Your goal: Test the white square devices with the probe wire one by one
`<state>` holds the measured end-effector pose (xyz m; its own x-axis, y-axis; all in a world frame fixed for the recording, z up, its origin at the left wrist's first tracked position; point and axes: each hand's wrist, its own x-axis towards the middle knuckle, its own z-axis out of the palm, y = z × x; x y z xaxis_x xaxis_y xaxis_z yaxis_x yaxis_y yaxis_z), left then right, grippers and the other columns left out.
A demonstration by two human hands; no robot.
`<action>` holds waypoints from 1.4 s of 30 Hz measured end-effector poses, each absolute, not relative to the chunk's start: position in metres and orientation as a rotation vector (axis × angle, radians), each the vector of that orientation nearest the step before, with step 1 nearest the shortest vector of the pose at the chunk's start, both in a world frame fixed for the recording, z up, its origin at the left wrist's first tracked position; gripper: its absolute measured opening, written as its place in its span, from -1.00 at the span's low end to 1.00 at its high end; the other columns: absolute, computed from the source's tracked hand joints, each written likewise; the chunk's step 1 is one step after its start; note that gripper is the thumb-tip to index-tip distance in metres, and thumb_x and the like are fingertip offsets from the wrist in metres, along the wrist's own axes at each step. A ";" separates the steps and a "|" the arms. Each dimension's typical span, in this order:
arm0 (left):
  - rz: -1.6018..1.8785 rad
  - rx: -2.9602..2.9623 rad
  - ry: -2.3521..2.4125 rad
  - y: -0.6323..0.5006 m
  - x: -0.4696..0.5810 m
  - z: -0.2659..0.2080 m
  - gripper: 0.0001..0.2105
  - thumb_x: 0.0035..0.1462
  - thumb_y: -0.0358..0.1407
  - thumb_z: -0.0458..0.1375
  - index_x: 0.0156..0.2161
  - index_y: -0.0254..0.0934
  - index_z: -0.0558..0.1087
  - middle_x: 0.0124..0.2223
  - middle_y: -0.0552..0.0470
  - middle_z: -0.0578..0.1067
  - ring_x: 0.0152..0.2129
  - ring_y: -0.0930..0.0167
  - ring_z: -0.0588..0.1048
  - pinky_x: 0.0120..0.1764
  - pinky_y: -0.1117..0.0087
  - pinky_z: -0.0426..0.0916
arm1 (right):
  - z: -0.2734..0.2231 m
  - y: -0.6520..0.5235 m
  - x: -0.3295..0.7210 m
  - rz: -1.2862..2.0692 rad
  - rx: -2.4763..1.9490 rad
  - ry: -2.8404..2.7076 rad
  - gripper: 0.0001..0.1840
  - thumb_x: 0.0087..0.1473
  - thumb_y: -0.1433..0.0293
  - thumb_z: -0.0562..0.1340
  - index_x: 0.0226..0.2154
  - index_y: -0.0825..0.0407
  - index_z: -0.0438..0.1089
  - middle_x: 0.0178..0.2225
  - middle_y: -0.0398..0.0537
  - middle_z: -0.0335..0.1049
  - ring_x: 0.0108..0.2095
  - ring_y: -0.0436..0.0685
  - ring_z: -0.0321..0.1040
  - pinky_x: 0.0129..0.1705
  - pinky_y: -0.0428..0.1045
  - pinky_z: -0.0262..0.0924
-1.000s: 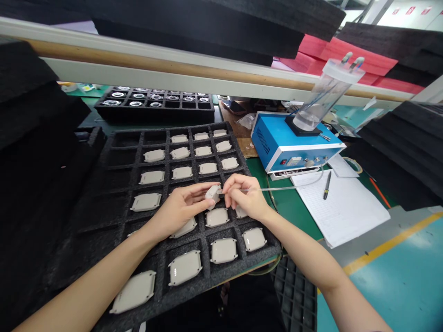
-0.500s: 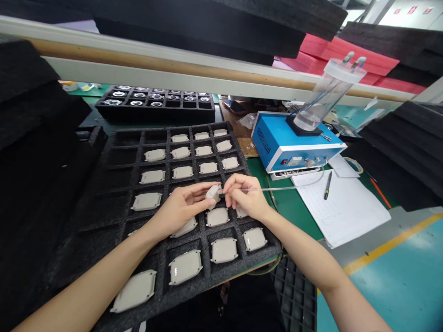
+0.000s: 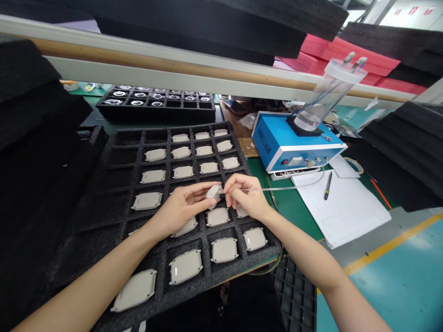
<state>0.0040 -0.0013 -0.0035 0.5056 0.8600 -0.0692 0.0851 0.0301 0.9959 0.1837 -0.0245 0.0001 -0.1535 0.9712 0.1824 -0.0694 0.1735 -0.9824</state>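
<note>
My left hand (image 3: 188,205) grips a pale watch case (image 3: 213,195) between thumb and fingers, tilted up on its edge above the tray. Close beside it, my right hand (image 3: 246,196) pinches the end of a thin clear tube (image 3: 277,188), its tip at the side of the case. Whether the tip touches the case is too small to tell. The tube runs right to a blue machine (image 3: 297,143). Under both hands lies a black foam tray (image 3: 159,251) with more pale watch cases (image 3: 224,250) in its compartments; some compartments at the left hold none.
A clear cylinder (image 3: 314,99) stands on the blue machine. Right of the tray lie paper sheets (image 3: 346,216) with a pen (image 3: 327,185). Another foam tray (image 3: 155,112) with round parts sits behind. Black foam stacks (image 3: 31,138) rise at the left, and a shelf rail (image 3: 173,64) crosses above.
</note>
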 end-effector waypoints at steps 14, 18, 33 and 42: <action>0.735 1.432 0.879 -0.001 0.004 -0.005 -0.58 -0.07 -0.23 0.29 -0.04 -0.25 0.46 -0.05 -0.03 0.53 -0.06 0.24 0.46 0.06 0.24 0.31 | -0.001 -0.024 0.184 1.209 -0.959 -1.367 -0.91 -0.18 0.49 0.09 -0.54 0.10 0.31 -0.72 -0.24 0.31 -0.76 -0.12 0.12 -0.68 -0.19 0.06; 0.740 1.423 0.888 -0.002 0.005 -0.002 -0.58 -0.09 -0.24 0.30 -0.06 -0.27 0.47 -0.06 -0.05 0.54 -0.07 0.21 0.46 0.05 0.19 0.30 | 0.001 -0.025 0.183 1.208 -0.974 -1.380 -0.91 -0.18 0.47 0.09 -0.55 0.10 0.30 -0.72 -0.23 0.31 -0.76 -0.11 0.11 -0.68 -0.19 0.05; 1.344 1.238 1.432 0.036 -0.037 0.014 -0.80 0.18 -0.33 -0.02 -0.17 -0.38 0.37 -0.22 -0.06 0.50 -0.53 0.57 0.43 -0.47 0.58 0.33 | -0.005 -0.024 0.191 0.713 -0.980 -1.267 -0.90 -0.10 0.52 0.12 -0.52 0.09 0.34 -0.73 -0.23 0.27 -0.76 -0.09 0.12 -0.70 -0.17 -0.01; 1.060 1.533 2.065 0.151 -0.048 0.014 -0.70 0.14 -0.32 0.13 -0.02 -0.38 0.34 -0.05 -0.12 0.43 -0.16 0.32 0.44 -0.10 0.19 0.35 | -0.008 -0.023 0.190 0.784 -1.006 -1.299 -0.90 -0.14 0.48 0.10 -0.54 0.09 0.32 -0.75 -0.24 0.24 -0.75 -0.08 0.08 -0.67 -0.15 -0.03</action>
